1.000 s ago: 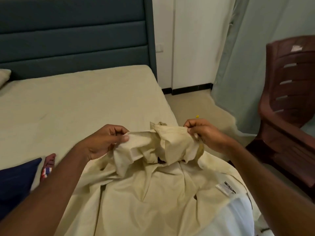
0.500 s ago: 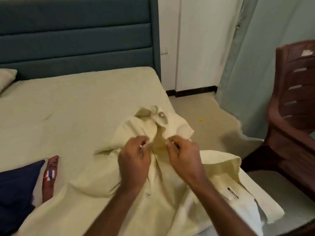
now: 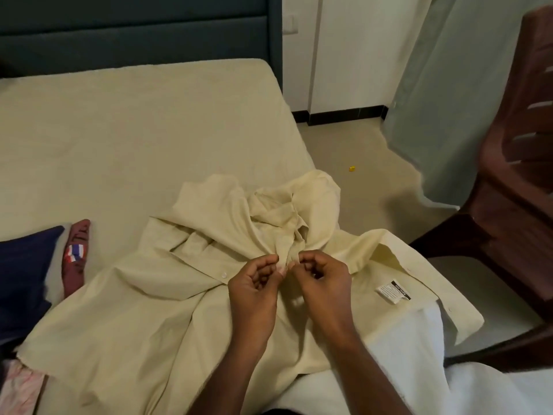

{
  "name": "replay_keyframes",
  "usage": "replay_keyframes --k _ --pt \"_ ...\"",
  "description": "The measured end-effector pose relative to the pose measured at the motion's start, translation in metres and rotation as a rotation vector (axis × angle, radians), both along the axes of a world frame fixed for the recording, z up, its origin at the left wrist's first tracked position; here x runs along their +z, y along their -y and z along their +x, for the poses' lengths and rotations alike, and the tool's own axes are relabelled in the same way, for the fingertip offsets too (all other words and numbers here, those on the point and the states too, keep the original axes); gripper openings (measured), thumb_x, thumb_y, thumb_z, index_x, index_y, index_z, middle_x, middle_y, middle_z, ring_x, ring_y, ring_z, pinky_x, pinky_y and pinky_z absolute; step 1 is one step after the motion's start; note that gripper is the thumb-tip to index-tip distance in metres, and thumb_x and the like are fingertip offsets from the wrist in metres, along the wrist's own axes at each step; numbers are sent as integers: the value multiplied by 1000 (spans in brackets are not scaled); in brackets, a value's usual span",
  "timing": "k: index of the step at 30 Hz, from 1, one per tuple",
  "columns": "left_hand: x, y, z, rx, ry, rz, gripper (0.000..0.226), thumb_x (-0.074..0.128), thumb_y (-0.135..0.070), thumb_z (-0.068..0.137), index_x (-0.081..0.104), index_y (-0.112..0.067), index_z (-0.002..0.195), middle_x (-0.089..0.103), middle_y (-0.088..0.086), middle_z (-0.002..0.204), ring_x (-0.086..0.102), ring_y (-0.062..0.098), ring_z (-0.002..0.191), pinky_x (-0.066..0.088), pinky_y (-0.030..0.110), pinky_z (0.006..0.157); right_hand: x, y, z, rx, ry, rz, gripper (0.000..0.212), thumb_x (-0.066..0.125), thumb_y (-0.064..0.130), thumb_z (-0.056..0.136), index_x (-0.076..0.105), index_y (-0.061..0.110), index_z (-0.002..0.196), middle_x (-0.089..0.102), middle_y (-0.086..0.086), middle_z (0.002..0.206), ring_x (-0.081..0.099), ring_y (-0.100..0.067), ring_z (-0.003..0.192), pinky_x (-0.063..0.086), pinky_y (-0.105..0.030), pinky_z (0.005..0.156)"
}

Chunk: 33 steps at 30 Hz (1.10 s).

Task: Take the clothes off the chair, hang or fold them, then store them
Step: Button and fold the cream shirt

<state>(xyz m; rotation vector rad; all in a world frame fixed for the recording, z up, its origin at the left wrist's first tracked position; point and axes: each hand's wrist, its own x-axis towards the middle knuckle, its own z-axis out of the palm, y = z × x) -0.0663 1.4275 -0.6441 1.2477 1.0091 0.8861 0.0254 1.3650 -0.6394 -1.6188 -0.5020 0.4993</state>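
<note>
Pinching crumpled cream cotton shirt (image 3: 167, 295), both hands.

Both forearms reach forward from the bottom of the view, converging toward the middle. The left hand (image 3: 254, 290) lies palm-side partly up, its fingers curled inward, thumb and fingertips pinching the cream shirt (image 3: 143, 313) at its front edge. The right hand (image 3: 324, 284) sits just beside it, knuckles nearly touching the left's, fingers likewise curled and pinching the same fabric. Both wrists are bare and roughly level.
</note>
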Motion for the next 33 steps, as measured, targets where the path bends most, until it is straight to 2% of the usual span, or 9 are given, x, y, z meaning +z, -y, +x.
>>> replay_keyframes --k 2,5,12,16,20,23,26,31,33 --pt "-3 -2 -2 2 -40 55 23 78 -2 84 74 -19 98 74 2 84 71 15 81 55 21 74 -3 1 2 -7 -68 44 9 73 8 85 74 16 79 71 -6 74 63 -18 70 54 -40 74" --pt "-3 -5 -4 28 -102 161 21 81 -4 82 71 -20 93 73 -4 82 71 13 80 55 22 74 -6 1 3 7 -76 52 7 70 11 87 71 14 80 68 -13 76 58 -17 69 53 -44 72" --pt "4 -4 -2 -10 -129 312 22 75 -3 88 78 -22 97 77 -12 89 73 7 89 55 19 82 -5 1 1 18 55 81 11 78 10 81 68 13 76 64 -5 68 54 -13 63 50 -37 64" --pt "6 -3 -1 -24 -151 427 17 75 -2 88 80 -13 100 77 -9 91 72 5 92 52 15 82 -4 1 1 8 143 80 17 80 6 80 67 15 73 62 3 64 55 -11 61 48 -27 63" --pt "7 -2 -2 -55 -191 571 16 75 1 87 79 -9 99 74 -6 93 70 7 92 50 12 80 -6 1 1 -34 178 56 17 82 5 77 69 16 73 64 3 62 58 -11 58 49 -24 60" --pt "6 0 -1 -81 -203 602 20 73 4 88 79 -10 101 74 -6 95 70 6 94 51 14 83 -7 2 2 -39 119 63 18 81 3 77 69 15 73 63 -1 60 57 -18 57 50 -28 60" --pt "7 1 0 -82 -202 603 20 72 4 89 79 -11 101 74 -7 96 70 8 94 53 17 83 -6 3 3 2 93 89 17 81 4 79 68 13 73 63 -3 63 55 -17 59 50 -34 62" --pt "10 -4 0 -42 -204 586 16 72 1 89 79 -10 99 75 -9 93 71 7 93 51 14 81 -4 5 1 81 24 146 8 74 16 86 70 14 80 66 -2 72 57 -17 69 50 -46 73" --pt "12 -3 0 -29 -193 536 14 74 -2 89 78 -12 98 75 -10 91 71 7 91 51 13 80 -5 4 2 85 23 136 5 72 15 90 71 15 84 69 -1 77 62 -19 74 53 -50 77"
